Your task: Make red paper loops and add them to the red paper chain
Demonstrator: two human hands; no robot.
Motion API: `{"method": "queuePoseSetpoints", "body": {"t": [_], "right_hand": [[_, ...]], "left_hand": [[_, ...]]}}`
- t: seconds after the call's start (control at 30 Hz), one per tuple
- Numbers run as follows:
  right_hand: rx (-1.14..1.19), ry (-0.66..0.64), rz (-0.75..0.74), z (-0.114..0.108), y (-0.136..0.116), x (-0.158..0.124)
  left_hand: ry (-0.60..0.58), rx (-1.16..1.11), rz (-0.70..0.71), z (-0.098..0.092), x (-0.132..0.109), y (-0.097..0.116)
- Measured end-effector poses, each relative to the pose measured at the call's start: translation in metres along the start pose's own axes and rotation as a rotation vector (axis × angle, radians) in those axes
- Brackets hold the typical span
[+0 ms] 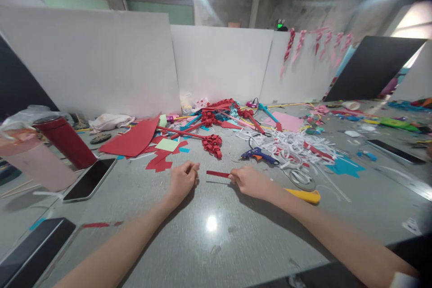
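Note:
A short red paper strip (218, 174) is pinched at one end by my right hand (248, 181), its free end pointing left just above the table. My left hand (184, 182) is closed, fingertips together, a small gap away from that free end; whether anything is inside it is hidden. Beyond both hands lies a red curled-paper piece on a stick (212, 145). Red paper scraps (158, 160) lie past my left hand. A blue glue gun (261, 155) rests beyond my right hand, and a yellow-handled tool (303, 195) sits partly behind my right forearm.
White paper strips (297, 144) are heaped at the right. Phones (90, 180), a red flask (65, 141) and a pink bottle (40, 162) stand or lie at the left. White panels (222, 63) close off the back; pink and red paper curls (300, 45) hang there.

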State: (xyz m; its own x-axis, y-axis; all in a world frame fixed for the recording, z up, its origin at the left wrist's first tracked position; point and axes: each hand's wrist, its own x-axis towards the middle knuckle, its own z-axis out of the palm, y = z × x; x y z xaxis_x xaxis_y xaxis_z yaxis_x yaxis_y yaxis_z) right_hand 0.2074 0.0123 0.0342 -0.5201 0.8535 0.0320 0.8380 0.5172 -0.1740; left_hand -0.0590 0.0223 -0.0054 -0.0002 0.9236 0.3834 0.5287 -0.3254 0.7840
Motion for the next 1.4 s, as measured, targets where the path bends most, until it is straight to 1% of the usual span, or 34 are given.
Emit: {"method": "queuePoseSetpoints", "body": {"t": [0.07, 0.1, 0.13, 0.2, 0.3, 0.37, 0.43, 0.5, 0.53, 0.57, 0.67, 0.77, 0.87, 1.0, 1.17, 1.4], "right_hand": [[0.024, 0.036, 0.005, -0.002, 0.004, 0.001], [0.031, 0.056, 0.003, -0.003, 0.004, 0.002], [0.035, 0.073, -0.004, -0.004, 0.004, 0.003], [0.037, 0.1, -0.029, -0.008, 0.002, 0.004], [0.039, 0.133, -0.074, -0.014, 0.0, 0.005], [0.033, 0.161, -0.083, -0.019, 0.003, 0.003], [0.034, 0.183, -0.085, -0.025, 0.01, 0.002], [0.043, 0.191, -0.089, -0.032, 0.019, 0.001], [0.046, 0.189, -0.096, -0.036, 0.023, 0.002], [0.046, 0.187, -0.103, -0.04, 0.028, 0.003], [0.039, 0.182, -0.113, -0.052, 0.041, 0.01], [0.032, 0.191, -0.118, -0.061, 0.048, 0.02], [0.001, 0.198, -0.128, -0.068, 0.048, 0.028], [-0.065, 0.217, -0.13, -0.076, 0.041, 0.031], [-0.116, 0.216, -0.135, -0.083, 0.039, 0.028], [-0.162, 0.184, -0.078, -0.091, 0.043, 0.024]], "left_hand": [[0.046, 0.138, 0.07, -0.007, 0.014, -0.012], [0.049, 0.215, 0.101, -0.013, 0.024, -0.018], [0.066, 0.276, 0.099, -0.019, 0.037, -0.024], [0.101, 0.398, 0.037, -0.037, 0.067, -0.038], [0.151, 0.681, -0.019, -0.075, 0.118, -0.059], [0.137, 0.892, -0.022, -0.104, 0.147, -0.076], [0.134, 1.021, -0.073, -0.129, 0.168, -0.096], [0.102, 1.059, -0.147, -0.146, 0.182, -0.117], [0.081, 1.053, -0.222, -0.151, 0.186, -0.127], [0.064, 1.044, -0.261, -0.154, 0.189, -0.136], [0.039, 1.017, -0.341, -0.155, 0.195, -0.159], [0.017, 0.978, -0.399, -0.154, 0.199, -0.172], [0.016, 0.959, -0.429, -0.158, 0.203, -0.181], [0.008, 0.946, -0.441, -0.166, 0.211, -0.186], [-0.026, 0.919, -0.45, -0.172, 0.22, -0.185], [0.054, 0.939, -0.435, -0.186, 0.218, -0.177]]}}
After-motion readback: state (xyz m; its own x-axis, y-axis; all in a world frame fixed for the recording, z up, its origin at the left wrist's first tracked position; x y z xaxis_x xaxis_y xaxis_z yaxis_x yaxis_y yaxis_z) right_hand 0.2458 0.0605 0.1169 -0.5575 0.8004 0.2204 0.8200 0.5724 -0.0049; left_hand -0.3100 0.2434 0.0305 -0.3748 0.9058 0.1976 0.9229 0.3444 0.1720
